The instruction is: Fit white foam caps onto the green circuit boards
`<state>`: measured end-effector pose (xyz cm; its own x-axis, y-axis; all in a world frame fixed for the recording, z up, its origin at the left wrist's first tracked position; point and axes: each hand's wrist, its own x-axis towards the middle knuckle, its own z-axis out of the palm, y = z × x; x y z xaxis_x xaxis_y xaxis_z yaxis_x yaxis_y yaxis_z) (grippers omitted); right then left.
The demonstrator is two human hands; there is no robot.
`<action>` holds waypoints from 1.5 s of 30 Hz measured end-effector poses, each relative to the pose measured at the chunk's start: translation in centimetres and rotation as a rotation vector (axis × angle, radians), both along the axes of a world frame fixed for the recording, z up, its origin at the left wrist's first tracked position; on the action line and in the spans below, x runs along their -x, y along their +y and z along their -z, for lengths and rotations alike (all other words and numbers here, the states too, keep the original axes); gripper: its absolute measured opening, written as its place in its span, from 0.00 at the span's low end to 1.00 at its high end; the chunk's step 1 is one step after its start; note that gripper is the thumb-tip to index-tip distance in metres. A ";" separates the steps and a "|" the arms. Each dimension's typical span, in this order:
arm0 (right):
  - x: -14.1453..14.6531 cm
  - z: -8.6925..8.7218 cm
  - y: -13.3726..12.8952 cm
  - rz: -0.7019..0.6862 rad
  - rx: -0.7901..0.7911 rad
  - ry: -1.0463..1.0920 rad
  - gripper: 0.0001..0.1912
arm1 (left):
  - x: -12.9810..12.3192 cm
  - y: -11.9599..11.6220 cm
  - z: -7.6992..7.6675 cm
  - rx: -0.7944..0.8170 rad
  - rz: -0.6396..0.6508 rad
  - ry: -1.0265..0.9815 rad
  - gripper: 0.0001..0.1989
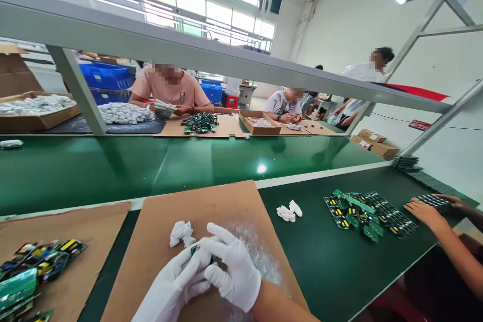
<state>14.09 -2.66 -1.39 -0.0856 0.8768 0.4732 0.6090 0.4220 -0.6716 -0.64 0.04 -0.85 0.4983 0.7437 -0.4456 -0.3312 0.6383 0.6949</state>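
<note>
We count two gloved hands: our left hand [169, 279] and our right hand [236, 269], sharing one small green part [194, 249]. Near us we count two cardboard sheets [151, 241], two white clusters [181, 234] and a co-worker's two bare hands [426, 212]. Across from us we count two people [181, 91], two open cardboard trays [261, 130] and one red stool [231, 102].

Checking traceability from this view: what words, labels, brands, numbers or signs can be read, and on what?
No text can be read.
Red wall sign: too small, blurred.
White label on blue bin: too small.
Pink shirt, chest print: blurred.
Loose circuit boards: any markings too small.
Held green part: mostly covered, no text visible.
</note>
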 end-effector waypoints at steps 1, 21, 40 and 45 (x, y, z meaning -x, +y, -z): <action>0.0 0.1 -0.1 0.009 0.059 0.095 0.23 | 0.0 0.0 0.1 0.011 0.001 0.002 0.26; 0.5 1.6 0.3 -0.005 0.404 0.229 0.28 | -0.6 -0.6 0.3 -0.095 0.079 -0.131 0.18; 0.1 0.7 0.3 -0.120 0.487 0.387 0.22 | -0.6 -0.7 0.3 -0.196 0.088 -0.020 0.15; -1.1 1.1 0.8 -0.048 0.432 0.500 0.23 | 0.5 0.9 -0.9 -0.234 -0.087 -0.094 0.13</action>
